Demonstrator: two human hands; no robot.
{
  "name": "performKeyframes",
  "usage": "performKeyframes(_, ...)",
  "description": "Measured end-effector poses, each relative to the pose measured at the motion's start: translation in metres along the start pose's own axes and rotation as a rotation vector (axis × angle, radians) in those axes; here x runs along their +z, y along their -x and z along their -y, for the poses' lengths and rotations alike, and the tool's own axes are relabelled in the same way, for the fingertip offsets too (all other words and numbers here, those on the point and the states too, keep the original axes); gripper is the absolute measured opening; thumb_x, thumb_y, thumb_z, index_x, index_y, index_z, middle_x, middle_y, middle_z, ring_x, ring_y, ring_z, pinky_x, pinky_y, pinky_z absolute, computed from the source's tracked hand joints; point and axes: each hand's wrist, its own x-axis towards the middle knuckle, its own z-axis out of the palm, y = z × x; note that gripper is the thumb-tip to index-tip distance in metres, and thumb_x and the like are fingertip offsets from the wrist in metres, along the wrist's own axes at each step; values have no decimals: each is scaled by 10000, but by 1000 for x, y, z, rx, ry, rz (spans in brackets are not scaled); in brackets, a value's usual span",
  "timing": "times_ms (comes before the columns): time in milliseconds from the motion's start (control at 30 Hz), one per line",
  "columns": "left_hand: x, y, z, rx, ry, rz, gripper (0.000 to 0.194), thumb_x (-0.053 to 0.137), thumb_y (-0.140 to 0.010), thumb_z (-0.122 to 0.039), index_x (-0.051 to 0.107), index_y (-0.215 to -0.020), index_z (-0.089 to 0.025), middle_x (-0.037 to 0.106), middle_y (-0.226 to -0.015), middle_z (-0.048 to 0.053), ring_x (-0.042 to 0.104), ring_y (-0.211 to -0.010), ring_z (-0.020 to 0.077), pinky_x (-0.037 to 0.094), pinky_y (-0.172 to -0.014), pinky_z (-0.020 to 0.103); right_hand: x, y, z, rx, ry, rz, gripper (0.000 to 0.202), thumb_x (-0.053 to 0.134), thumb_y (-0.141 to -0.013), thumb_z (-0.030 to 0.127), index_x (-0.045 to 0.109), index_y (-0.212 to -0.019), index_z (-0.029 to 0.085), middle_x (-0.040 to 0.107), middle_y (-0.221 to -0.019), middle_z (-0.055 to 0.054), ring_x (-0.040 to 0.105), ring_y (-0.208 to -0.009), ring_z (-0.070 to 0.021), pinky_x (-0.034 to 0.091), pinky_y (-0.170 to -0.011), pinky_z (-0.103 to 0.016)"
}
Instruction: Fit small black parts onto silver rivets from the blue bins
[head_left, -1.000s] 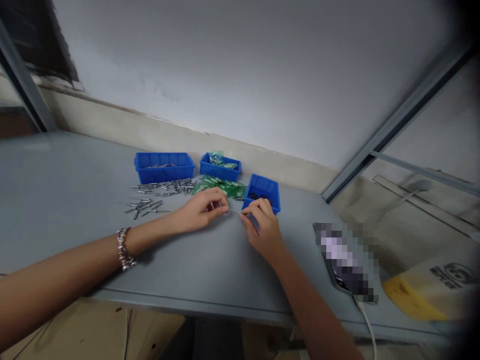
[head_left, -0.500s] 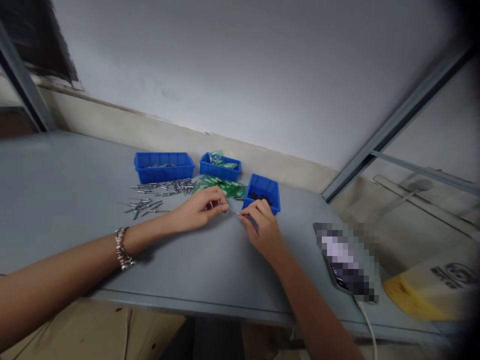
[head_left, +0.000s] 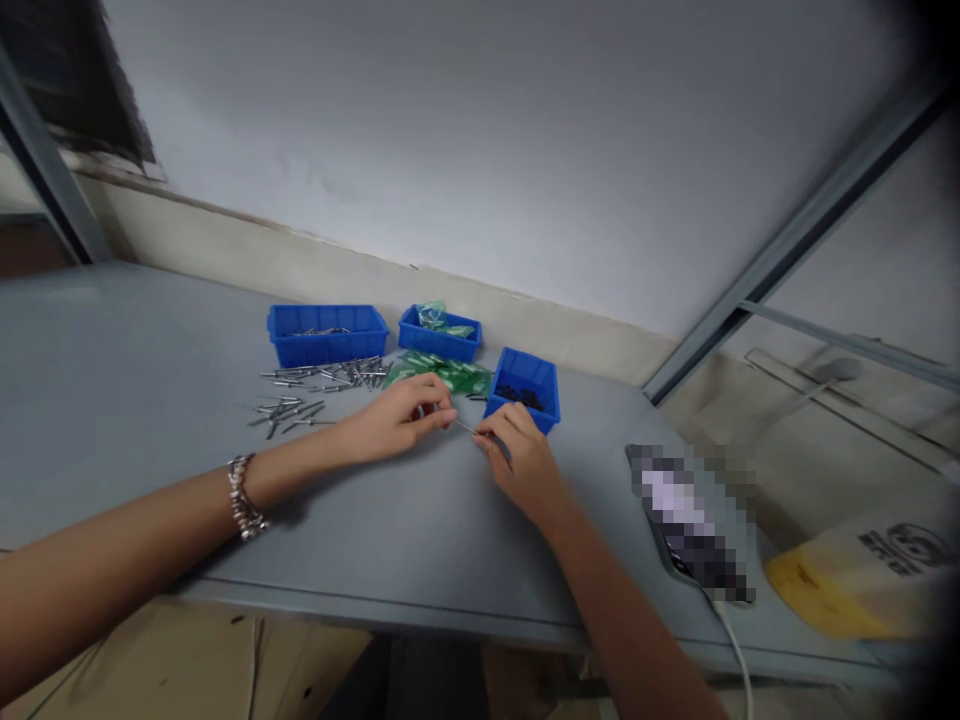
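Near edge of the grey tabletop (head_left: 420, 540) runs across the bottom of view, with both forearms crossing it; bare surface lies between that edge and the hands, good room for drawing back. A bead bracelet (head_left: 241, 497) sits on the left wrist.

Right, near the edge: a phone (head_left: 694, 525) with a white cable (head_left: 731, 645) trailing off the front. Judged a snag point for a right elbow swinging out. Beyond it, yellow packaging (head_left: 847, 590), off the tabletop as far as can be told.

Centre: left hand (head_left: 397, 418) and right hand (head_left: 517, 460) meet over the tabletop, each pinched closed on one end of a thin metal pin (head_left: 466, 427). Fingers are curled tight, thumb against forefinger; the rest of each hand rests low to the surface. Whether anything small is being carried on the pin is too fine to tell.

Handling, as a judgement: the pin looks light, stiff, smooth, so likely slippery and prone to roll if dropped. Best held at the ends with fingertips, as now.

Just behind the hands: loose pins (head_left: 300, 395) scattered to the left, green bags (head_left: 442, 372) in the middle, a small blue bin (head_left: 525, 388) with dark bits just beyond the right hand. Farther back, two more blue bins (head_left: 328, 335), then the wall. Room forward is tight; left side is open.
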Motion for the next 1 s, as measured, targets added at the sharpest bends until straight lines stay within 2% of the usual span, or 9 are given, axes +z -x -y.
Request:
performKeyframes(67, -1, 0, 0, 5, -7, -11, 271, 402, -884, -307, 545, -739, -128, 496, -851, 56, 471, -766, 136, 385, -673, 258, 0, 0, 0, -3, 1, 24, 174, 415, -895, 219, 529, -773, 170, 508, -771, -51, 457, -777, -182, 393, -707, -309)
performKeyframes(300, 5, 0, 5, -22, -20, 70, 277, 390, -884, -299, 557, -746, -128, 491, -818, 52, 470, -742, 133, 389, -677, 265, -4, -1, 4, 17, -50, -118, 159, 402, -898, 216, 530, -816, 170, 493, -757, -44, 478, -733, -162, 389, -660, -275)
performKeyframes(367, 5, 0, 3, -11, -25, 32, 277, 391, -885, -303, 555, -741, -131, 498, -825, 53, 474, -757, 136, 389, -677, 262, -4, -1, 4, 28, -40, -88, 162, 399, -898, 221, 525, -808, 175, 495, -757, -43, 482, -734, -163, 390, -657, -273)
performKeyframes(533, 0, -1, 0, 3, -35, -52, 308, 392, -887, -329, 549, -707, -136, 506, -832, 52, 479, -772, 141, 397, -685, 264, 0, 1, 3, 56, -41, 83, 190, 378, -907, 227, 513, -784, 176, 504, -768, -42, 488, -741, -163, 394, -663, -275)
performKeyframes(767, 8, 1, 9, -18, -53, 98, 288, 379, -887, -307, 540, -726, -131, 484, -808, 47, 468, -741, 132, 395, -700, 271, -4, 0, 2, 55, -39, -45, 179, 366, -915, 239, 500, -807, 188, 487, -746, -29, 481, -711, -152, 370, -649, -266)
performKeyframes(1000, 1, -2, 4, -17, -53, -24, 330, 354, -896, -338, 520, -692, -140, 504, -826, 53, 475, -777, 148, 396, -725, 287, -1, 2, 2, 90, -33, 113, 184, 376, -895, 205, 510, -773, 178, 488, -745, -23, 483, -694, -143, 376, -642, -253)
